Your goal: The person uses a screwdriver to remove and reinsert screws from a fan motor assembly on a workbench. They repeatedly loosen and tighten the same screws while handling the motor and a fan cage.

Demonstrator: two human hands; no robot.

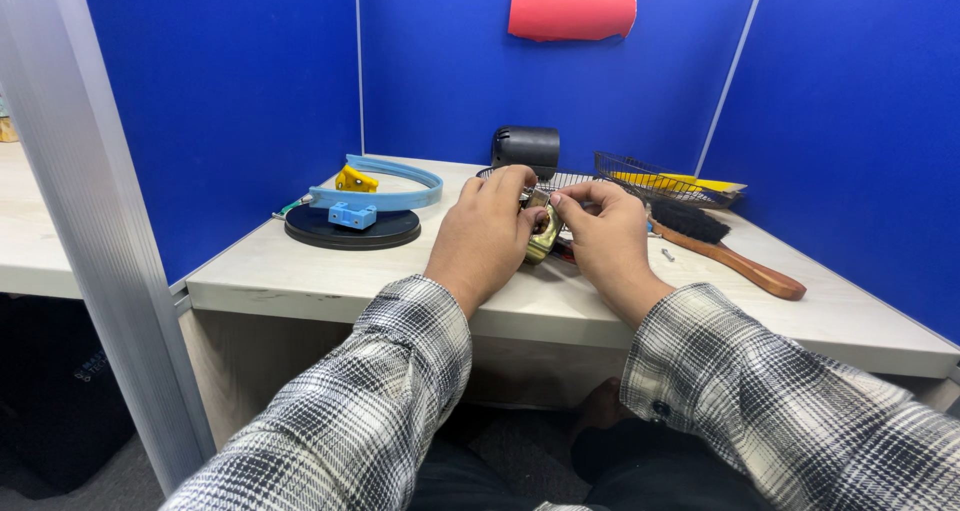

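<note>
Item: brass-coloured padlock (543, 239), held over the desk (300, 281) between my two hands. My left hand (487, 236) wraps its left side, fingers curled around it; my right hand (600, 233) pinches a small part at its top. Nearby: wooden-handled brush (725, 243) to the right, black disc (350, 228) to the left.

The pale desk (820, 316) bears a black disc (352, 229), wire basket (655, 179), and wooden-handled brush (725, 246).
</note>
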